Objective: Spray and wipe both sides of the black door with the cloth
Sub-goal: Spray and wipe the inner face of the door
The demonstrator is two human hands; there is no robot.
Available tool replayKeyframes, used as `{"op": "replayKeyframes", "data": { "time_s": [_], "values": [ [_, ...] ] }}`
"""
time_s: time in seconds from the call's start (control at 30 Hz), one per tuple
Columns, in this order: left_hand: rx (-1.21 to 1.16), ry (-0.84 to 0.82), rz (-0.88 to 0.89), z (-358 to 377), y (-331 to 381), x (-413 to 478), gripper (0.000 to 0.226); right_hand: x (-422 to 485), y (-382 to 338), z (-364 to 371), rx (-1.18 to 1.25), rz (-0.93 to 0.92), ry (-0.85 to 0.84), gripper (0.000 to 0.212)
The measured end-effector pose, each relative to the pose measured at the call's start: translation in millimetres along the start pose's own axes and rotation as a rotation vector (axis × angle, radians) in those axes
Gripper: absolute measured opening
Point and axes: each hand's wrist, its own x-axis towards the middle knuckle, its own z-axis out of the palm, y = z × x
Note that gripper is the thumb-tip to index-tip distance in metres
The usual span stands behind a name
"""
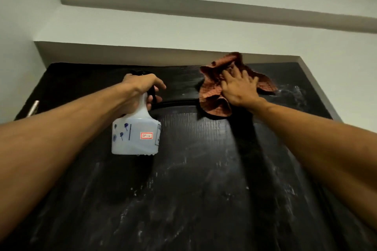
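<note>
Up high, right hand (pixel 239 87) presses crumpled checked cloth (pixel 214 96) flat against ribbed black door (pixel 204 169); left hand (pixel 140 89) grips translucent spray bottle (pixel 135 136).

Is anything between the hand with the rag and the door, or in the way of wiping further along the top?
Only the cloth lies between the right hand and the black door. Nothing visible blocks the top strip; the spray bottle in the left hand hangs off to the left.

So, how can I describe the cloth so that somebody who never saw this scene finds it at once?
Look at the black door that fills the lower part of the view, and go up near its top edge, right of the middle. There the right hand presses flat on the cloth, a crumpled reddish-brown checked rag. It is the only soft, coloured thing; the left hand holds a white spray bottle.
</note>
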Motion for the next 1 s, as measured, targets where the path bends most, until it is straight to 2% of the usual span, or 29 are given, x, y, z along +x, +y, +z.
{"op": "replayKeyframes", "data": {
  "time_s": [0.1,0.17,0.27,0.33,0.4,0.43,0.5,0.57,0.67,0.73,0.8,0.87,0.93,1.0],
  "values": [
    [-0.005,-0.038,0.005,24.4,6.1,-4.6,0.022,-11.9,-3.5,0.7,-0.071,0.005,-0.070,0.051],
    [-0.018,-0.054,0.002,42.9,12.8,-8.6,0.021,-19.8,-21.0,6.2,-0.096,-0.135,-0.104,0.043],
    [-0.057,-0.084,0.032,75.2,28.6,-12.3,0.019,-20.9,5.3,-3.7,-0.058,-0.295,-0.059,0.043],
    [-0.076,-0.104,0.063,93.1,37.4,-16.8,0.017,-15.4,52.2,-19.3,-0.031,-0.182,-0.019,0.044],
    [-0.091,-0.110,0.092,108.2,42.5,-22.4,0.013,-17.3,102.7,-31.5,-0.017,0.094,0.004,0.046],
    [-0.093,-0.111,0.094,113.8,43.6,-23.8,0.011,-20.9,117.4,-36.2,-0.029,0.213,-0.014,0.048],
    [-0.087,-0.093,0.082,119.2,41.8,-24.4,0.009,-23.2,112.1,-36.4,-0.019,0.297,-0.086,0.055],
    [-0.078,-0.071,0.058,117.7,39.5,-21.4,0.012,-18.0,78.6,-31.9,-0.028,0.218,-0.123,0.058],
    [-0.051,-0.042,0.076,110.8,37.5,-15.6,0.012,-4.8,20.8,-19.6,-0.022,-0.063,-0.169,0.046],
    [-0.029,-0.013,0.099,102.7,35.9,-10.0,0.012,2.1,-2.3,-8.5,0.015,-0.205,-0.138,0.048],
    [-0.017,-0.007,0.097,94.6,34.3,-5.2,0.017,11.0,-3.4,-7.3,0.038,-0.204,-0.058,0.054],
    [0.010,-0.005,0.087,84.6,33.2,-4.5,0.016,19.1,0.8,-9.7,0.022,-0.096,-0.016,0.053],
    [0.037,0.017,0.080,73.4,31.8,-2.8,0.017,17.6,-12.8,-11.0,-0.013,-0.028,-0.067,0.049],
    [0.022,0.042,0.083,63.2,29.1,0.7,0.016,9.5,-47.8,-0.4,-0.077,-0.138,-0.114,0.047]
  ]
}}
